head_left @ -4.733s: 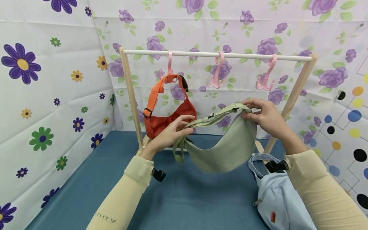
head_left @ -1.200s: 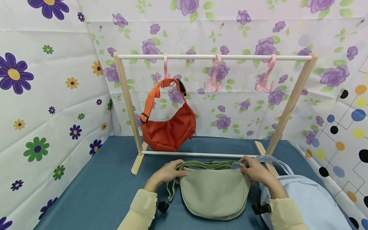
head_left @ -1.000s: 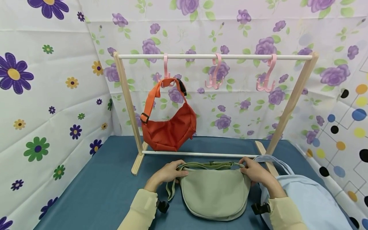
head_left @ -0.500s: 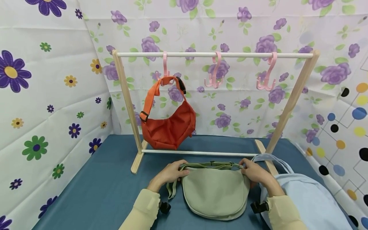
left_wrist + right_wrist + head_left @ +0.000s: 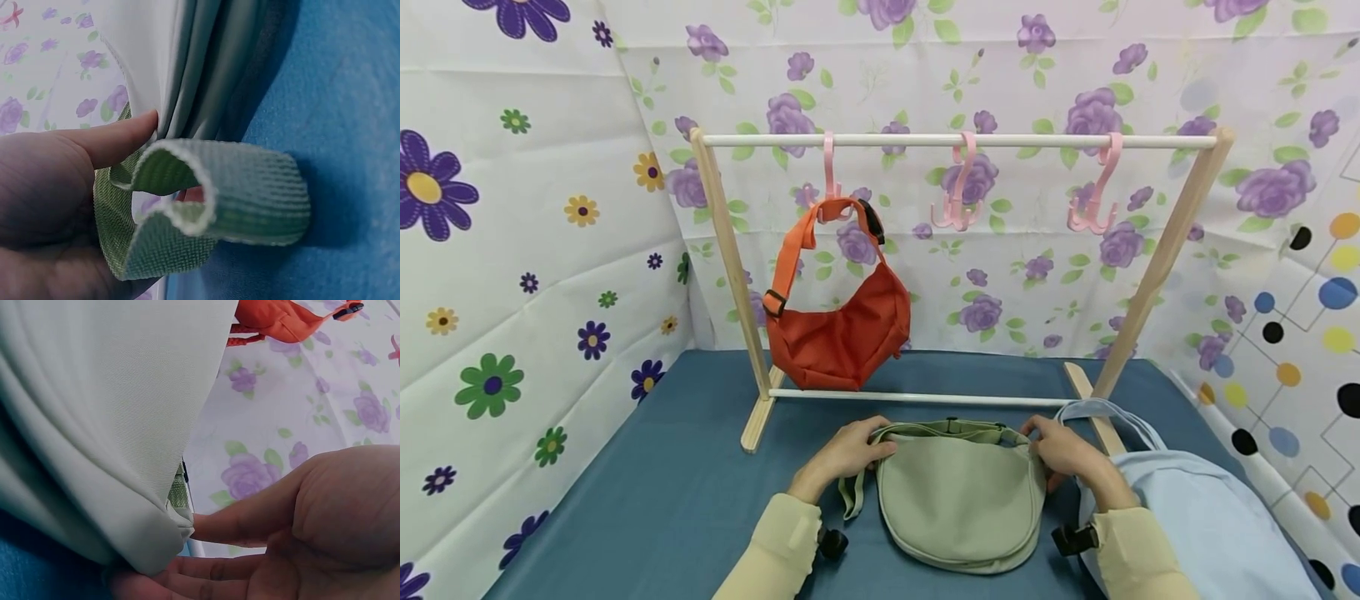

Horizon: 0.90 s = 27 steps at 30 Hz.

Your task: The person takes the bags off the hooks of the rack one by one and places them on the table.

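A sage green shoulder bag [image 5: 958, 500] sits on the blue cloth in front of the rack, its rounded bottom toward me and its strap [image 5: 936, 429] lying along the top. My left hand [image 5: 842, 457] pinches its upper left corner, thumb in front. Beside that thumb, a loose webbing end [image 5: 259, 194] curls outward in the left wrist view. At the upper right corner is my right hand [image 5: 1066, 454]; in the right wrist view its thumb meets the bag's tip [image 5: 175, 534] while the fingers reach underneath. The bag hides some fingertips.
A wooden-legged rack with a white rail [image 5: 895, 141] stands behind. An orange-red bag [image 5: 842, 337] hangs from its left pink hook [image 5: 829, 167]. Two more pink hooks [image 5: 958, 187] hold nothing. A light blue bag [image 5: 1202, 517] lies at the right, under my right forearm.
The green bag, earlier held up before the rack, has come down to the cloth, both hands staying at its ends. In the last half second my right hand has shifted slightly left.
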Each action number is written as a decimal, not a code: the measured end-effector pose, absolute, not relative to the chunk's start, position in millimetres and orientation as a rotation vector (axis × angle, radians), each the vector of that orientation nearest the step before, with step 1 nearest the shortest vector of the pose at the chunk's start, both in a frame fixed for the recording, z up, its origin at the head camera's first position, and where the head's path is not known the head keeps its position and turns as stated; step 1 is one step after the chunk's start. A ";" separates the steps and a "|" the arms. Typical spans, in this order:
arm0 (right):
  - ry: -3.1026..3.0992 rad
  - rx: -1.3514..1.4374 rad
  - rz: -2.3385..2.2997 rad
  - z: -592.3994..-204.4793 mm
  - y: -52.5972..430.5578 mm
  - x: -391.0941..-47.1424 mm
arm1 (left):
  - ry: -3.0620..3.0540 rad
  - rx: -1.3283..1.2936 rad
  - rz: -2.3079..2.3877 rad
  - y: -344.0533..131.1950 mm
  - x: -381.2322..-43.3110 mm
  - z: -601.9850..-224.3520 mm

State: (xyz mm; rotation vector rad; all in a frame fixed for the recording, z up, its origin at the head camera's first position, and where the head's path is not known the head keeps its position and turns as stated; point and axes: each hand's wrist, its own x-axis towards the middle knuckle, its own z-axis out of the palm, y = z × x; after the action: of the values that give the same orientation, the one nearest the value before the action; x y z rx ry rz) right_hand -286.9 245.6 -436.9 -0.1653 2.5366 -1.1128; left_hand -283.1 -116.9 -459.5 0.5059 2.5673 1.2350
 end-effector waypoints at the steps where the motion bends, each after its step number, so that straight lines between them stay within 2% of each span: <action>1: 2.542 -0.170 -1.107 -437.5 245.2 -287.1 | 2.568 0.511 1.235 -117.1 -282.8 -459.1; 27: 2.600 -0.183 -1.004 -438.7 244.4 -289.2 | 2.566 0.414 1.143 -118.2 -281.2 -453.3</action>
State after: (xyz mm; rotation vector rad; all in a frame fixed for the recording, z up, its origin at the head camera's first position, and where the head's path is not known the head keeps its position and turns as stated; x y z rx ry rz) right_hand -289.2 244.4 -438.7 -0.1826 2.6003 -1.0040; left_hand -281.2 -118.2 -453.3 0.4139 2.5656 1.1430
